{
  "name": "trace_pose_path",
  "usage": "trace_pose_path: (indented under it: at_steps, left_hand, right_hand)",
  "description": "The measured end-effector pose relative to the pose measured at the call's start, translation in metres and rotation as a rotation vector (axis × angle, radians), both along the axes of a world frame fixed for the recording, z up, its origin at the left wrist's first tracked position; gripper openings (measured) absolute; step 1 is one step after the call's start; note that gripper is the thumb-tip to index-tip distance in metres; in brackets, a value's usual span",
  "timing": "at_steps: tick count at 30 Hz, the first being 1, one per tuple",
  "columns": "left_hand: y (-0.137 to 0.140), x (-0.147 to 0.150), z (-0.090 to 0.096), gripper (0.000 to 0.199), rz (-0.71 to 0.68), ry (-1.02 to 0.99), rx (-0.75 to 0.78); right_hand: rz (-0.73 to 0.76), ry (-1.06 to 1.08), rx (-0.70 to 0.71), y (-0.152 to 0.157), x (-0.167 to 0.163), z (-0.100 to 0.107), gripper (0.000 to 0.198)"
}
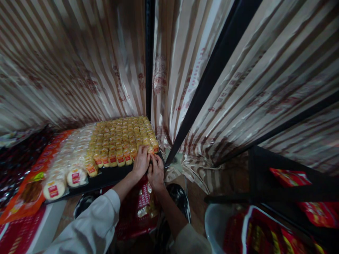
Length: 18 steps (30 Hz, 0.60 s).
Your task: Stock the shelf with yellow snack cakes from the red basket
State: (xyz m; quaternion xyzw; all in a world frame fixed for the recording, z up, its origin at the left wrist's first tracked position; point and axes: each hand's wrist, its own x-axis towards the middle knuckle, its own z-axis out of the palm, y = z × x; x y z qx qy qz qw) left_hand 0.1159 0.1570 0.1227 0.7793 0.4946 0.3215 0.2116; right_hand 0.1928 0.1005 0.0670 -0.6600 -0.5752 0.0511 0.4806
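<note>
Rows of small yellow cakes (pixel 120 141) in clear wrappers with red labels stand tightly packed on a black shelf (pixel 106 179). My left hand (pixel 141 162) is at the front right corner of these rows, its fingers curled on a wrapped yellow cake (pixel 150 151). Close beside it, my right hand (pixel 156 173) has its fingertips closed on the same cake from the right. The fingers hide most of that cake. Left of the yellow rows lie white round cakes (pixel 76 176) in clear wrapping, also with red labels.
An orange package (pixel 34 176) and dark shiny packets (pixel 18 165) lie at the left. Below my hands is a red box (pixel 132 218) with gold packets. Black posts (pixel 201 84) stand before the striped curtain (pixel 79 63). Red packets (pixel 291 177) lie on a dark shelf at right.
</note>
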Motion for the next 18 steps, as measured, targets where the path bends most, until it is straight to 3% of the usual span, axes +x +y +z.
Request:
trace_pose_path:
  at_steps: [9,14,18]
  left_hand:
    - [-0.011,-0.016,-0.025,0.039,-0.103,0.022,0.148]
    - [-0.013,-0.017,-0.033,0.046,-0.178,0.114,0.176]
    - [-0.013,-0.017,-0.039,0.043,-0.186,0.156,0.190]
  right_hand:
    - [0.053,0.024,0.034,0.002,-0.003,-0.004,0.047]
    - [-0.060,0.077,0.003,0.003,-0.004,-0.001,0.053]
    - [-0.062,0.115,-0.007,0.013,0.002,-0.003,0.057]
